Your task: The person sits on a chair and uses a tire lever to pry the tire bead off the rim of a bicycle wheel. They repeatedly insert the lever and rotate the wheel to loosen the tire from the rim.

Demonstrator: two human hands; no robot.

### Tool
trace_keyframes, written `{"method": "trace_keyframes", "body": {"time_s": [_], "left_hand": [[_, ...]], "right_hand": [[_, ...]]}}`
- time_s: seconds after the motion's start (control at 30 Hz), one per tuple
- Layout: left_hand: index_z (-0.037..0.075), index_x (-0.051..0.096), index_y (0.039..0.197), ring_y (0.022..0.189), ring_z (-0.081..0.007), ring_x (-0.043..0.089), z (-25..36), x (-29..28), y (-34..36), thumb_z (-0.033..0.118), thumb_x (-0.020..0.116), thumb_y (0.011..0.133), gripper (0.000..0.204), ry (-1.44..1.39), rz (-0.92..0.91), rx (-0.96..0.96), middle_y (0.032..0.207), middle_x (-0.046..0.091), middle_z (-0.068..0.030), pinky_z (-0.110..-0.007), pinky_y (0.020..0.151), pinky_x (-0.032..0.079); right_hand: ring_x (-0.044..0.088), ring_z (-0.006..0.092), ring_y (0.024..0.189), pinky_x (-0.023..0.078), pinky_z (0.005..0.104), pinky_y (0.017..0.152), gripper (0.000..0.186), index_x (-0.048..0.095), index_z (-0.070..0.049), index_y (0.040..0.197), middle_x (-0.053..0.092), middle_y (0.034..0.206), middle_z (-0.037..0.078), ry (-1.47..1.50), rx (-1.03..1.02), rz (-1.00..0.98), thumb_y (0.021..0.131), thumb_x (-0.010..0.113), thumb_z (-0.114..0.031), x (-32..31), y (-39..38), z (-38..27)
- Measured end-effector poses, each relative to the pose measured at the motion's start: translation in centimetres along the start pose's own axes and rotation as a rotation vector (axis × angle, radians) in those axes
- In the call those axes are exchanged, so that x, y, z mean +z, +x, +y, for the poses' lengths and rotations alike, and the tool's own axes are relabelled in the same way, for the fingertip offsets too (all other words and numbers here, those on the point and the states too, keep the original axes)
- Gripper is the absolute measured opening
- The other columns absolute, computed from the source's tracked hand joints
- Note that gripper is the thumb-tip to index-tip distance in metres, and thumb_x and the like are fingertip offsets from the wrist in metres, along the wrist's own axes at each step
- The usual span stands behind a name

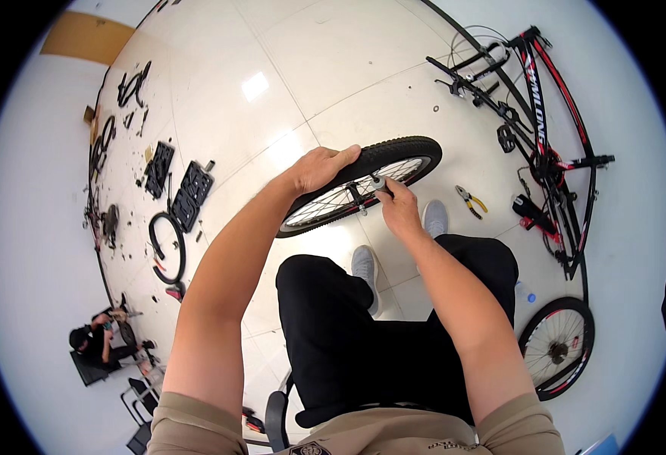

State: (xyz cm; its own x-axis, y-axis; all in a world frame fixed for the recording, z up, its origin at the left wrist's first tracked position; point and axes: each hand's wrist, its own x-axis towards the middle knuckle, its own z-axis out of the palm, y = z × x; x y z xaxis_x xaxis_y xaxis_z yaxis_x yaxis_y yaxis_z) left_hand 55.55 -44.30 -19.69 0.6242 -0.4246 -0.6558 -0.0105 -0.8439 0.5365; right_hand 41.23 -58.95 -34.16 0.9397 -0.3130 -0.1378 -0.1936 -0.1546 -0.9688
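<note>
A bicycle wheel (422, 146) with a knobby black tyre and thin spokes stands tilted on the floor in front of my shoes. My left hand (328, 167) grips the tyre from above on its left side, the thumb lying along the tread and the other fingers mostly hidden. Near the spokes and hub, my right hand (401, 206) is closed around a short tool with a rounded grey end (379, 183). Its exact kind is too small to tell. The tool's dark tip points at the inner side of the rim.
Yellow-handled pliers (471, 202) lie right of my shoes. A black and red bicycle frame (539, 114) leans along the right wall, with another wheel (556, 350) nearer. Open black tool cases (192, 196) and a loose tyre (182, 246) lie left. A person (94, 343) sits far left.
</note>
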Motion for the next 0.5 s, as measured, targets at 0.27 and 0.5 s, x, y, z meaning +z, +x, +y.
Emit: {"method": "trace_keyframes", "body": {"time_s": [0.27,0.5], "left_hand": [[-0.002,0.071,0.102,0.068,-0.0185,0.066,2.1,-0.2,-0.2,0.068,0.047,0.098,0.074,-0.146,-0.151,-0.132,0.08,0.07,-0.0134,-0.031,0.068,0.054],[0.002,0.067,0.102,0.061,-0.0189,0.063,2.5,-0.9,-0.7,0.065,0.049,0.095,0.066,-0.312,-0.228,-0.266,0.073,0.067,-0.0113,-0.032,0.064,0.054]], "right_hand": [[0.062,0.041,0.108,0.05,0.0468,0.093,0.026,0.066,0.001,0.115,0.066,0.112,0.023,-0.1,-0.046,0.024,0.089,0.065,-0.002,0.2,1.2,-0.7],[0.061,0.0385,0.112,0.049,0.0458,0.096,0.028,0.065,-0.001,0.118,0.065,0.114,0.02,-0.13,-0.078,0.03,0.09,0.066,-0.004,1.3,1.6,0.1]]}}
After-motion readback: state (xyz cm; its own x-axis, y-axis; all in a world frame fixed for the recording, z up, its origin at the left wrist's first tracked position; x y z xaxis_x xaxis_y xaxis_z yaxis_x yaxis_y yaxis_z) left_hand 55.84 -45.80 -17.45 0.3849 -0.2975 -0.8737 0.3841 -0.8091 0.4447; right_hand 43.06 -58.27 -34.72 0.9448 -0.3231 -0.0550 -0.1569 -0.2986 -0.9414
